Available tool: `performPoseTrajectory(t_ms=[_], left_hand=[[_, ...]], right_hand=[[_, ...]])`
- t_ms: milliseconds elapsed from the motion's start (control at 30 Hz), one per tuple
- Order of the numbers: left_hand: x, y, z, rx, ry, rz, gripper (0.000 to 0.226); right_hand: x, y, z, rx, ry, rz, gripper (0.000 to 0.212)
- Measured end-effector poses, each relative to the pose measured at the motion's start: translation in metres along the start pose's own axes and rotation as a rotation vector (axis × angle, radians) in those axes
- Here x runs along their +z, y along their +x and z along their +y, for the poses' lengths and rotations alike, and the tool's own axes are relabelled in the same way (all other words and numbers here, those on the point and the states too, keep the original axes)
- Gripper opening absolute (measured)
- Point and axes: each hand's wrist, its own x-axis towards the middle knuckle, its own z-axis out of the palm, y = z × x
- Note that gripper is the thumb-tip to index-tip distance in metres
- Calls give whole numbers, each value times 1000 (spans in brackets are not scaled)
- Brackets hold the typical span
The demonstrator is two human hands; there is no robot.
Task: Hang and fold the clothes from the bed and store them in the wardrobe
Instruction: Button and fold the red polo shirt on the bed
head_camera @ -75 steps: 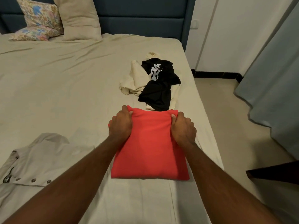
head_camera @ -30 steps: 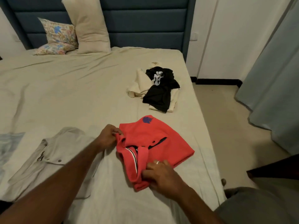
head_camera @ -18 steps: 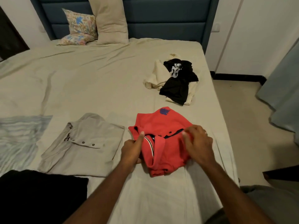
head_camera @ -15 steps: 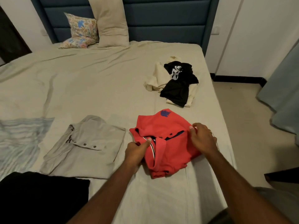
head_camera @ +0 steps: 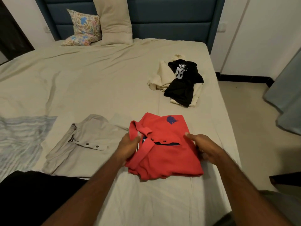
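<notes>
Folding is partway done on a wide bed (head_camera: 81, 79) covered in a beige sheet. Near its right edge lies a red polo (head_camera: 164, 149), folded into a rough square with collar and button placket facing up. The left hand (head_camera: 128, 145) grips the collar side, thumb on top and fingers curled under the cloth; the right hand (head_camera: 203, 147) holds the opposite side, thumb lying over the fabric, its fingers blurred and partly hidden. To the left of the polo, just beside it, a grey shirt (head_camera: 79, 142) lies folded flat, buttons showing. Further up the bed, well apart, a loose heap remains unfolded: a black top (head_camera: 184, 85) draped over a cream garment (head_camera: 158, 79). A dark cloth (head_camera: 32, 193) fills the lower left corner and a pale blue striped fabric (head_camera: 21, 136) lies at the left edge; whether either is folded cannot be told. No wardrobe is visible, so storing appears not yet done. The polo carries a dark blue embroidered logo (head_camera: 171, 119) on the chest, too blurred to identify. The black top shows a white print (head_camera: 180, 70), not readable
</notes>
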Motion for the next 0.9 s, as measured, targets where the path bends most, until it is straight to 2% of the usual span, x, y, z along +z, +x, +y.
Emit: performPoseTrajectory(t_ms=[67,100,233,333,500,700,733,833,900], left_hand=[[0,-1,0,51,67,-10,65],[-2,-1,2,70,92,-11,66],[-32,7,18,181,186,-45,44],[-82,19,36,274,195,-135,28],[-189,15,47,290,177,-151,29],[-281,-7,12,188,241,1,29],[-287,-7,0,149,265,48,29],[-287,-6,-34,38,474,160,37],[-275,-7,-44,65,586,254,41]], right_hand=[[11,2,0,-23,-1,-8,55],[15,2,0,-35,9,-26,54],[31,-4,-7,-98,87,-85,35],[58,-14,-22,-176,136,-151,29],[136,-40,-58,-304,121,-287,28],[226,-48,-78,-334,126,-340,25],[238,-45,-75,-325,88,-309,27],[256,-32,-55,-398,-241,-136,42],[254,-26,-46,-403,-297,-96,55]])
